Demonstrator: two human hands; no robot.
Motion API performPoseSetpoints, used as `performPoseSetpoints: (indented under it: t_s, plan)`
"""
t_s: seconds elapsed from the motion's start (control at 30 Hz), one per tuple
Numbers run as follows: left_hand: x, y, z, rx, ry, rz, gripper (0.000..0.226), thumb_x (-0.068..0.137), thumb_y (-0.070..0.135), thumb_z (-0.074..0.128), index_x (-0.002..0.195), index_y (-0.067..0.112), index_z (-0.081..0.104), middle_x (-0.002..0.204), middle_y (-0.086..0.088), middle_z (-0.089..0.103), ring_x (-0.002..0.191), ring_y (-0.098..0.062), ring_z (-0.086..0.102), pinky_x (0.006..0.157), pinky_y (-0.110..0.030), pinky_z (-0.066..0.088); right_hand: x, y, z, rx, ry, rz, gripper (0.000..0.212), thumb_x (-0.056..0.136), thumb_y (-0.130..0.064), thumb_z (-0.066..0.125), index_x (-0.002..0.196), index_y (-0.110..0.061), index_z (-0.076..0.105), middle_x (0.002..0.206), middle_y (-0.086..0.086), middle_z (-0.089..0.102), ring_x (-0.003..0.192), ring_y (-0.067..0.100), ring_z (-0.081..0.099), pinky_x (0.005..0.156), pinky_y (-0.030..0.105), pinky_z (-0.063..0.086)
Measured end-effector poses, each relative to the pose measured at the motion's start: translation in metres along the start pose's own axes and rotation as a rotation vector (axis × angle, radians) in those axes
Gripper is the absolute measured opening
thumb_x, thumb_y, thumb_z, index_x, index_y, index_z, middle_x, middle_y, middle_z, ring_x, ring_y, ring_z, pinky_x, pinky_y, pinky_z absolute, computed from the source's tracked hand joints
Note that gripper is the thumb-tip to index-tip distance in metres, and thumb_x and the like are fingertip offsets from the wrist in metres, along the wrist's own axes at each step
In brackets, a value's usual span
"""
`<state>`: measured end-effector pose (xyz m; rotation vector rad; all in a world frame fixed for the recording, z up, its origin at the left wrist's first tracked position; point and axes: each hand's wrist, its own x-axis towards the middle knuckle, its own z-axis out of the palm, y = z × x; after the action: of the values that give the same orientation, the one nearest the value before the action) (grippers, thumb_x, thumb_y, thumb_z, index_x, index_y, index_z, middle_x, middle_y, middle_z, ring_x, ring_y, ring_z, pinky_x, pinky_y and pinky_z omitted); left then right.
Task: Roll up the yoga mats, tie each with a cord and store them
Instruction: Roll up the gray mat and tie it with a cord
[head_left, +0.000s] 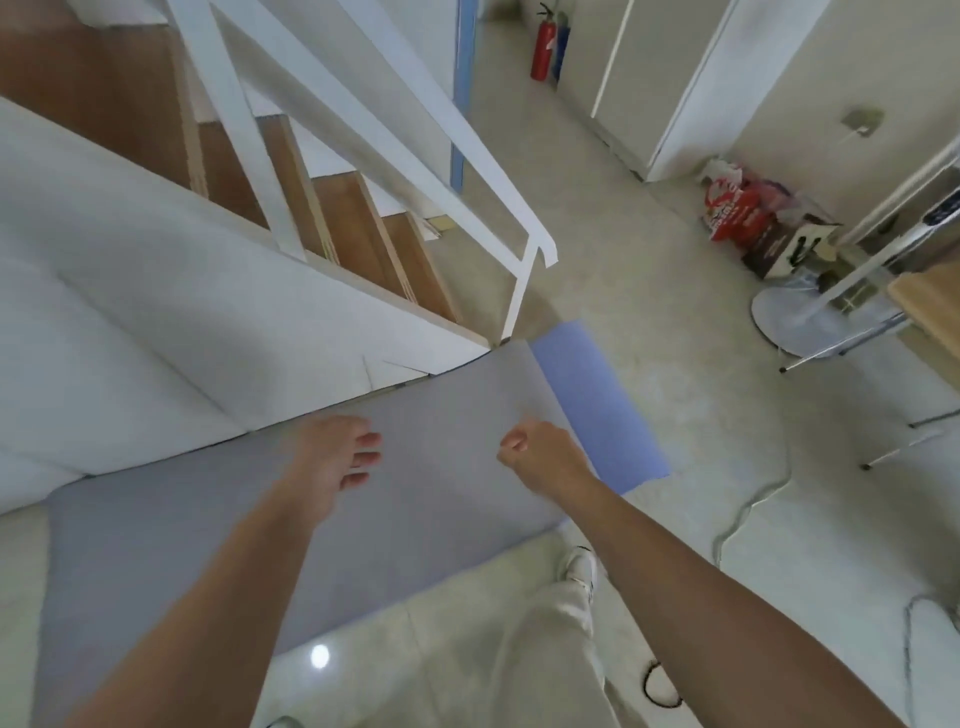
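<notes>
You're at the very start: the grey mat (218, 561) lies flat and unrolled, running from 7 o'clock up to the centre. The blue mat (597, 405) is also flat, showing just past the grey mat's far end at 4 o'clock, and the grey end seems to overlap it.

Your left hand (332, 462) hangs over the grey mat with its fingers loosely bent and close together, holding nothing. Your right hand (540, 457) is curled into a fist near the blue mat, and nothing shows in it.

Next, you'd need to crouch, take one short end with both hands and roll it tight and straight. The dark loop (646, 683) at 5 o'clock may be a cord.

The floor (649, 312) is pale, glossy tile. There are stairs (363, 218) at 10 o'clock, an extinguisher (543, 49) at 12, bags (737, 208) at 2, a fan base (800, 322) at 3 and a cable (748, 509) at 4.
</notes>
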<state>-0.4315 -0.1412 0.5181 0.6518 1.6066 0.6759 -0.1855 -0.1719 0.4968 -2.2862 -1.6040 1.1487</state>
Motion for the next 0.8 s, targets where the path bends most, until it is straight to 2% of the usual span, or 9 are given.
performPoseSetpoints:
  t_s: [0.1,0.17,0.33,0.4,0.5,0.57,0.67,0.8]
  plan:
    - [0.044,-0.008,0.072,0.002,0.092,-0.060,0.008,0.098,0.017,0.057,0.103,0.013,0.061,0.088,-0.006,0.068,0.073,-0.022,0.064,0.067,-0.031,0.047,0.082,0.059,-0.020,-0.068,-0.085,-0.003,0.015,0.090,-0.032,0.059,0.101,-0.028,0.068,0.104,-0.003,0.068,0.100,0.023,0.064,0.081,0.032,0.051]
    - [0.078,-0.016,0.108,0.030,0.126,-0.073,0.005,0.098,0.014,0.058,0.099,0.012,0.062,0.087,-0.008,0.068,0.071,-0.022,0.064,0.065,-0.031,0.047,0.136,0.097,-0.020,-0.104,-0.128,0.008,0.010,0.091,-0.032,0.055,0.096,-0.031,0.063,0.104,-0.001,0.067,0.100,0.026,0.063,0.080,0.033,0.050]
    - [0.186,-0.054,0.208,0.158,0.106,-0.099,0.008,0.093,0.008,0.061,0.088,0.013,0.065,0.080,-0.008,0.069,0.068,-0.022,0.062,0.062,-0.027,0.041,0.269,0.187,0.005,-0.164,-0.157,0.083,0.025,0.093,-0.035,0.050,0.116,-0.032,0.059,0.118,-0.003,0.065,0.109,0.024,0.060,0.079,0.030,0.041]
    - [0.253,-0.076,0.258,0.239,0.054,-0.049,0.005,0.082,0.017,0.065,0.077,0.016,0.064,0.080,-0.013,0.071,0.066,-0.022,0.063,0.062,-0.027,0.041,0.333,0.229,0.033,-0.118,-0.113,0.121,0.027,0.092,-0.035,0.051,0.118,-0.031,0.059,0.116,-0.002,0.066,0.107,0.023,0.060,0.078,0.029,0.042]
    - [0.361,-0.128,0.326,0.360,-0.030,0.047,0.020,0.062,0.034,0.056,0.072,0.019,0.064,0.083,-0.014,0.074,0.068,-0.022,0.067,0.065,-0.032,0.049,0.427,0.302,0.086,-0.042,-0.047,0.181,0.034,0.091,-0.035,0.056,0.124,-0.029,0.057,0.114,-0.004,0.067,0.106,0.022,0.061,0.082,0.030,0.047]
    - [0.422,-0.164,0.363,0.418,-0.082,0.089,0.020,0.065,0.038,0.059,0.075,0.020,0.063,0.085,-0.010,0.075,0.071,-0.023,0.069,0.069,-0.035,0.052,0.481,0.353,0.119,-0.032,0.000,0.201,0.043,0.091,-0.035,0.057,0.133,-0.026,0.052,0.123,-0.002,0.063,0.114,0.022,0.058,0.089,0.034,0.047]
    - [0.492,-0.214,0.401,0.430,-0.103,0.131,0.016,0.071,0.032,0.066,0.072,0.017,0.063,0.087,-0.017,0.074,0.071,-0.025,0.069,0.065,-0.031,0.047,0.550,0.421,0.156,-0.097,0.095,0.234,0.058,0.093,-0.042,0.059,0.143,-0.021,0.040,0.143,0.007,0.046,0.129,0.030,0.048,0.100,0.043,0.043]
    - [0.548,-0.266,0.423,0.397,-0.107,0.170,0.012,0.090,0.014,0.066,0.078,0.017,0.064,0.094,-0.016,0.074,0.072,-0.023,0.066,0.061,-0.025,0.046,0.613,0.481,0.189,-0.142,0.085,0.253,0.080,0.089,-0.054,0.063,0.148,-0.012,0.029,0.149,0.016,0.037,0.136,0.037,0.039,0.105,0.049,0.038]
